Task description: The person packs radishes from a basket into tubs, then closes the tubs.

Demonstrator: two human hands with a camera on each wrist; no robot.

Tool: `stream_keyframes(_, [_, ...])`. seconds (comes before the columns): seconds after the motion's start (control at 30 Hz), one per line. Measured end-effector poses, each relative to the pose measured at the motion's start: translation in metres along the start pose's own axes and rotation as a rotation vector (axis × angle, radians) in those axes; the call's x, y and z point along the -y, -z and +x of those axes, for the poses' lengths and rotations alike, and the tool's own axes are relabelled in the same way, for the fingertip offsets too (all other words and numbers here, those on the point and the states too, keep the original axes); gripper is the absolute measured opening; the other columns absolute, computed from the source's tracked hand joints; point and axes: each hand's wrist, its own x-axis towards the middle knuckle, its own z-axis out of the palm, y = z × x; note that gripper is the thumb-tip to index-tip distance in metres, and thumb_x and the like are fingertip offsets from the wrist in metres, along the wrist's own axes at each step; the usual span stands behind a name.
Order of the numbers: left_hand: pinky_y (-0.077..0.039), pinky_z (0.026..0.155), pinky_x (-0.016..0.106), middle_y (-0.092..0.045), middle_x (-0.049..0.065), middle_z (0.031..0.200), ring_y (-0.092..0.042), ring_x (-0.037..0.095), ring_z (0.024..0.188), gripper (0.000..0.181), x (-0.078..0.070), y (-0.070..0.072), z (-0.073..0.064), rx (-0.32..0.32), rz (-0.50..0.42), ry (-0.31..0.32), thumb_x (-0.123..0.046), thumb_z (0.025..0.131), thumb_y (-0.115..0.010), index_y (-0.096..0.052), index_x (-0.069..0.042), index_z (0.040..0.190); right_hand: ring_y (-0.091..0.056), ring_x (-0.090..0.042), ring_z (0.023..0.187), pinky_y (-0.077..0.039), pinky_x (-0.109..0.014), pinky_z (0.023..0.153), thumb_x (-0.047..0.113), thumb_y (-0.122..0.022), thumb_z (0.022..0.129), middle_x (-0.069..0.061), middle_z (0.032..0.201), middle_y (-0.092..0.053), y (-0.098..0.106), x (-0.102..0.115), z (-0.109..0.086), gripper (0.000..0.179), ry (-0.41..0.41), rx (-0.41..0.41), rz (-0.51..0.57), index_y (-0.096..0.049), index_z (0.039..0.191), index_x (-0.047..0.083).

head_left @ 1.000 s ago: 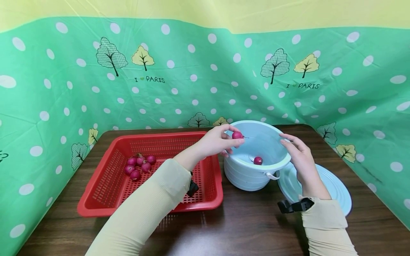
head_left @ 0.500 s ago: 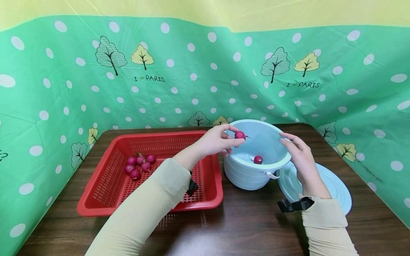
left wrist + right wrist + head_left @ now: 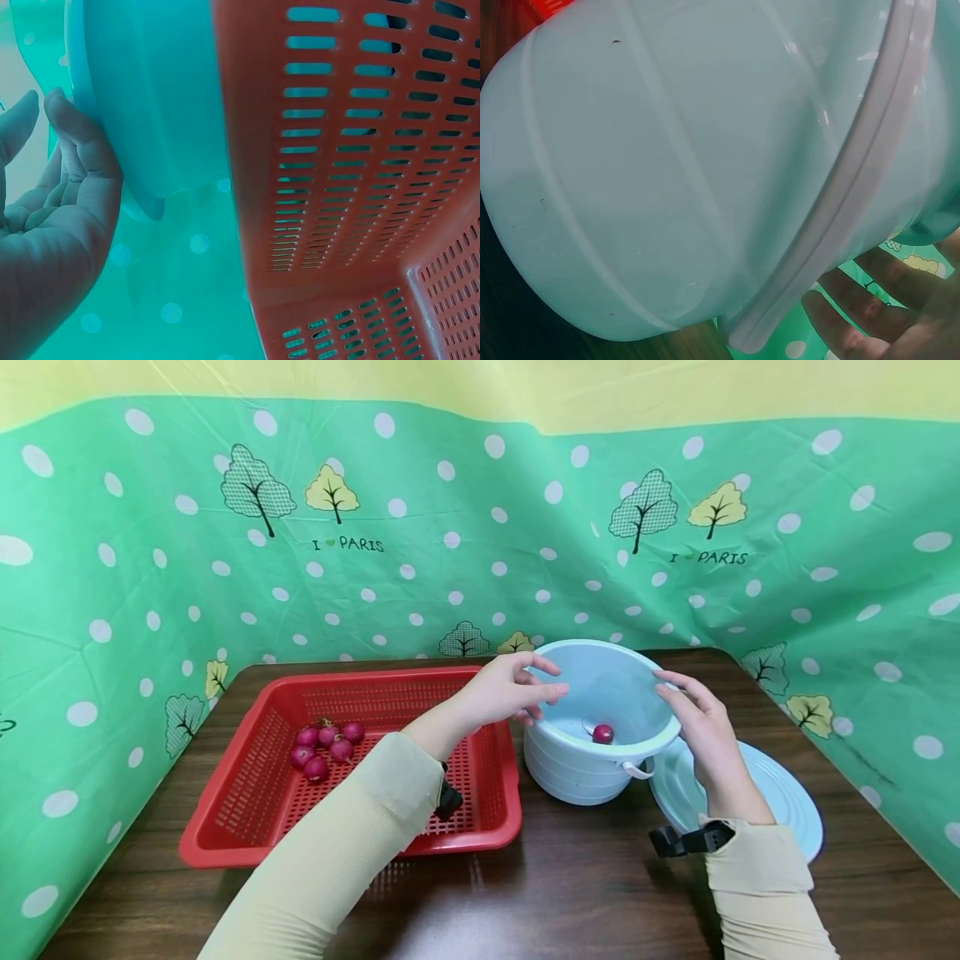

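My left hand (image 3: pixel 510 687) hovers at the left rim of a light blue bucket (image 3: pixel 577 768), thumb and fingers parted with nothing between them. In the left wrist view the fingers (image 3: pixel 90 154) lie right along the bucket's rim. One radish (image 3: pixel 602 734) shows on the bucket floor; the near wall hides part of the inside. My right hand (image 3: pixel 701 735) rests with extended fingertips at the right rim. The right wrist view shows those fingers (image 3: pixel 870 300) beside the bucket's handle (image 3: pixel 847 172). Several radishes (image 3: pixel 316 768) lie clustered in the red basket (image 3: pixel 198 843) at left.
A light blue lid (image 3: pixel 787 802) lies on the dark wooden table (image 3: pixel 570 893), partly under the right forearm. The basket's right edge stands close to the bucket. A green dotted cloth (image 3: pixel 420 543) hangs behind and at both sides.
The radish that my left hand pinched over the bucket is out of its fingers and no longer seen there. The fingers have parted. My right hand stays at the rim.
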Motion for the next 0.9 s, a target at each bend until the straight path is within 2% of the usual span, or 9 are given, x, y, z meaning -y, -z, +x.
stream_keyframes(0.23, [-0.059,0.073,0.032,-0.071,0.01,0.105,-0.069,0.023,0.078,0.04,0.003,0.007,-0.002,0.041,0.051,-0.008,-0.032,0.093,-0.07,-0.058,-0.017,0.128,-0.037,-0.029,0.13,-0.026,-0.07,0.111,0.05,-0.047,0.101,-0.014,0.156,-0.031,0.0,0.0,0.0,0.052,0.0,0.006,0.009,-0.047,0.147,0.025])
stream_keyframes(0.4, [-0.058,0.071,0.032,-0.072,0.008,0.105,-0.069,0.034,0.088,0.039,0.006,0.017,-0.007,0.045,0.087,0.004,-0.033,0.093,-0.07,-0.059,-0.017,0.127,-0.04,-0.023,0.126,-0.03,-0.064,0.109,0.05,-0.047,0.101,-0.013,0.155,-0.033,0.0,-0.001,0.0,0.053,-0.002,-0.001,-0.005,-0.047,0.147,0.026])
stream_keyframes(0.5, [-0.056,0.067,0.028,-0.072,0.007,0.1,-0.068,0.031,0.083,0.041,0.006,0.023,-0.011,0.036,0.096,0.011,-0.032,0.093,-0.07,-0.059,-0.016,0.128,-0.042,-0.017,0.122,-0.034,-0.059,0.107,0.051,-0.046,0.101,-0.012,0.154,-0.034,0.0,0.0,0.001,0.053,-0.005,-0.004,-0.022,-0.047,0.148,0.027])
stream_keyframes(0.7, [-0.052,0.063,0.025,-0.073,0.007,0.099,-0.065,0.021,0.074,0.042,0.004,0.038,-0.024,0.055,0.123,0.02,-0.032,0.094,-0.068,-0.058,-0.013,0.129,-0.043,-0.014,0.118,-0.036,-0.057,0.105,0.051,-0.045,0.101,-0.012,0.153,-0.036,0.0,-0.001,0.001,0.053,-0.006,-0.001,-0.03,-0.046,0.148,0.026])
stream_keyframes(0.9, [-0.053,0.064,0.027,-0.071,0.017,0.11,-0.064,0.019,0.074,0.036,0.008,0.053,-0.035,0.054,0.15,0.028,-0.029,0.095,-0.067,-0.06,-0.012,0.126,-0.043,-0.014,0.119,-0.035,-0.057,0.105,0.051,-0.046,0.101,-0.011,0.152,-0.037,0.0,-0.002,0.001,0.053,0.0,-0.004,-0.031,-0.047,0.148,0.026])
